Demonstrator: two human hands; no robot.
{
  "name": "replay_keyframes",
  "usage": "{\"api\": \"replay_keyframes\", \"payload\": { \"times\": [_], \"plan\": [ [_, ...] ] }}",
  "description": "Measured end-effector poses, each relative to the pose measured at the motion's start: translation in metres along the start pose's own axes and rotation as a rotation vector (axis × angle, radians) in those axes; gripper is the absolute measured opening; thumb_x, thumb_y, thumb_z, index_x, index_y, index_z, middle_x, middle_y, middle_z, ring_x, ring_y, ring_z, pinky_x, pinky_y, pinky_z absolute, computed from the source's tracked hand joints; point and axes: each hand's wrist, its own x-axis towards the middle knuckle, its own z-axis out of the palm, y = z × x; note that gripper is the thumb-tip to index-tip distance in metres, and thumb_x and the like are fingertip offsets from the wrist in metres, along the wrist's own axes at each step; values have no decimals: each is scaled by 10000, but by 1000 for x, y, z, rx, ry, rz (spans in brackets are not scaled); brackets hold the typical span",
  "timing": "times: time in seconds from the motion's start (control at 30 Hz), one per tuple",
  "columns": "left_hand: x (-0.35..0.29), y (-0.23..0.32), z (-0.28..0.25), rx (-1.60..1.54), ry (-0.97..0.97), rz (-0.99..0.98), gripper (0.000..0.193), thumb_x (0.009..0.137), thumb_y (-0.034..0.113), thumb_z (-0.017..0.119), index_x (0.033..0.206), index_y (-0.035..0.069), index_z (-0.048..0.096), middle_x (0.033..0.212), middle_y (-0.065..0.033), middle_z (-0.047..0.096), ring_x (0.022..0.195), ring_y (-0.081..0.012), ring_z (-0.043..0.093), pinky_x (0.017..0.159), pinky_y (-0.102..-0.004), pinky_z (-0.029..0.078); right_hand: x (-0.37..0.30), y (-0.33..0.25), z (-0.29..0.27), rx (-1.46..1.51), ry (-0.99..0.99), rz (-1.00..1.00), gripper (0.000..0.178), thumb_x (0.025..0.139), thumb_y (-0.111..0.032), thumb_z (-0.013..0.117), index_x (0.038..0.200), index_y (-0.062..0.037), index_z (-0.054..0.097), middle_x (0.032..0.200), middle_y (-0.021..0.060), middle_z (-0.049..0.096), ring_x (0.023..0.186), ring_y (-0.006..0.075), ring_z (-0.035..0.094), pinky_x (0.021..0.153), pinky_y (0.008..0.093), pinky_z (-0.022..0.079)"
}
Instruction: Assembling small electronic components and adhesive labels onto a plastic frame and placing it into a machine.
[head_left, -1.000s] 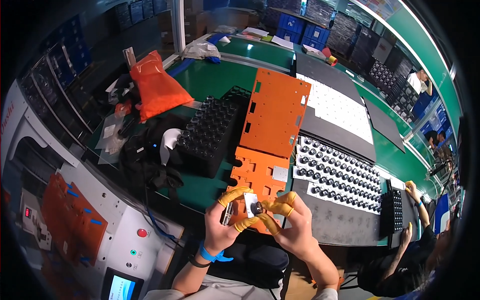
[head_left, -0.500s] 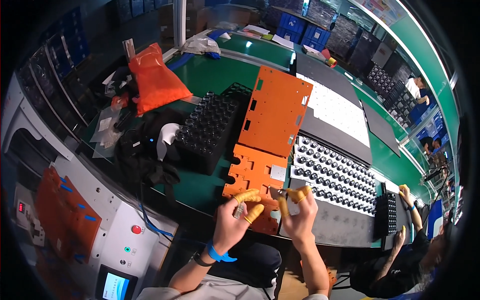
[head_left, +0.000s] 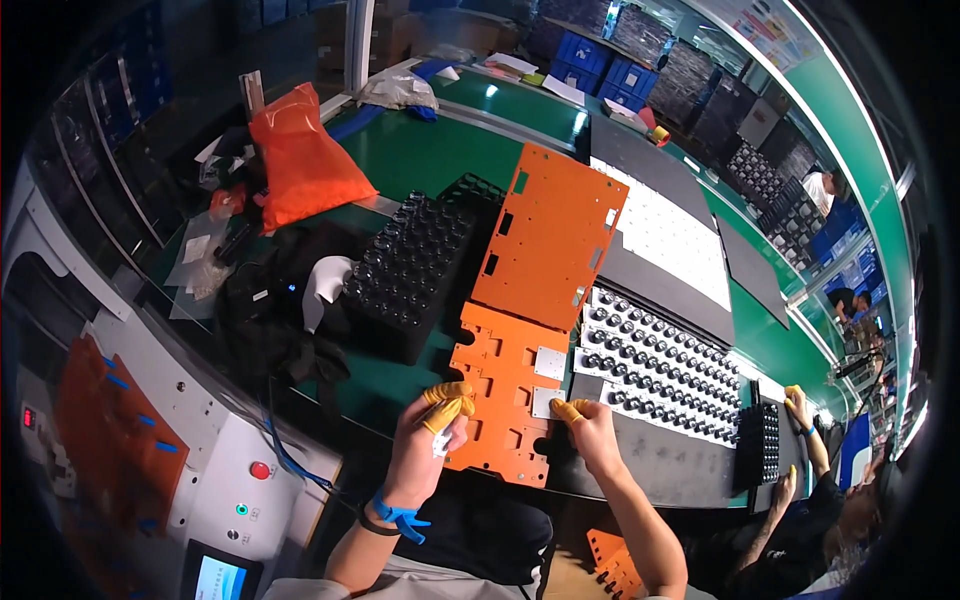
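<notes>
An orange fixture plate (head_left: 500, 370) with cut-out pockets lies in front of me, its hinged orange lid (head_left: 550, 235) raised behind it. One small square metal plate (head_left: 549, 362) sits at its right side. Just nearer me lies a second metal plate (head_left: 543, 402), with the yellow-cotted fingertips of my right hand (head_left: 594, 432) closed at its right edge. My left hand (head_left: 425, 445) is closed at the fixture's left edge, thumb and fingers in yellow cots pressed together. A small silvery piece (head_left: 441, 441) shows against its palm, partly hidden by the fingers.
Left of the fixture stands a black tray of clear round lenses (head_left: 415, 260). White strips with black round parts (head_left: 660, 365) lie at right. Beyond are an orange bag (head_left: 305, 160) and black boards (head_left: 650, 155). A co-worker's hands (head_left: 795, 410) hold a black tray at far right.
My right hand has brought a metal plate down onto the fixture's right side. My left hand has moved left and its fingers have closed together. The view has shifted slightly.
</notes>
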Motion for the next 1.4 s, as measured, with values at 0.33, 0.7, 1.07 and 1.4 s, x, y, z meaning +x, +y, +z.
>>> {"api": "replay_keyframes", "payload": {
  "times": [0.33, 0.7, 1.07, 1.4],
  "plan": [
    [5, 1, -9, -136, -7, -23, 292, 1058, 181, 491, 1242, 31, 662, 800, -2, 540, 686, -81, 448, 629, -246, 374, 2, -8, -5, 51, -137, 165, 327, 1028, -250, 646, 777, -42, 663, 613, -55, 481, 491, 59, 358, 451, 277, 240],
    [9, 2, -11, -204, -24, -60, 297, 1057, 220, 512, 1236, 34, 659, 801, -8, 543, 684, -98, 446, 640, -254, 382, 7, -25, -3, -62, -169, 147, 357, 1030, -270, 654, 799, -10, 733, 583, -65, 518, 501, 33, 342, 465, 262, 242],
    [7, -9, -17, -453, -97, 53, 666, 885, 170, 621, 1517, 38, 456, 1290, -40, 592, 949, -159, 495, 818, -331, 410, 26, -36, -24, -206, -357, 163, 385, 985, -308, 719, 788, 16, 786, 620, -9, 566, 540, 73, 437, 496, 267, 361],
    [-10, -17, -18, -395, -157, 90, 572, 943, 137, 663, 1490, 97, 502, 1348, -25, 611, 1060, -141, 555, 905, -325, 422, 12, -96, 3, -1033, 43, -335, 531, 828, -463, 833, 619, 8, 703, 550, 158, 621, 485, 304, 588, 542, 403, 488]
  ]
}}
